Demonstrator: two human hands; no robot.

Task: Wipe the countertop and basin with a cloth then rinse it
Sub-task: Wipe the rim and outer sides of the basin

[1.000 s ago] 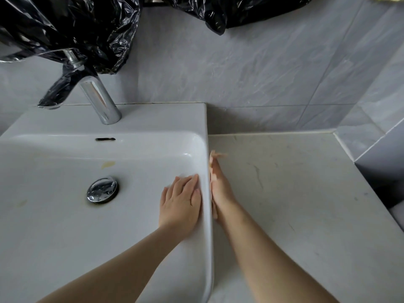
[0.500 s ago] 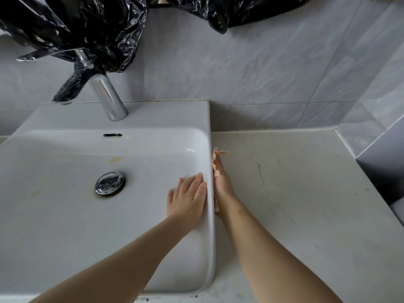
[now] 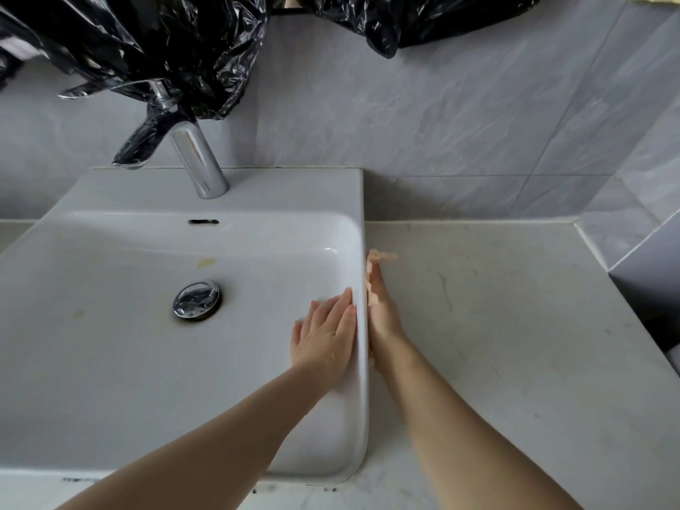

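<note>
White basin (image 3: 110, 362), chrome tap (image 3: 198, 160), grey veined wall tiles (image 3: 441, 104), black plastic bags (image 3: 165, 42).

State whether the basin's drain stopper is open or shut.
Cannot tell: the chrome drain stopper sits in the white basin, but the view doesn't show a gap; no water has pooled.

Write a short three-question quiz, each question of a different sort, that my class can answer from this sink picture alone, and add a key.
1. True or false: the left hand lies flat on the inner wall of the basin.
2. Multiple choice: the peach cloth shows beyond the fingertips of the right hand, which is
A. inside the basin
B. against the basin's outer side, over the countertop
C. on the faucet
3. Fill in: the upper part of the faucet is wrapped in black ____.

Key: 1 true; 2 B; 3 plastic
</note>
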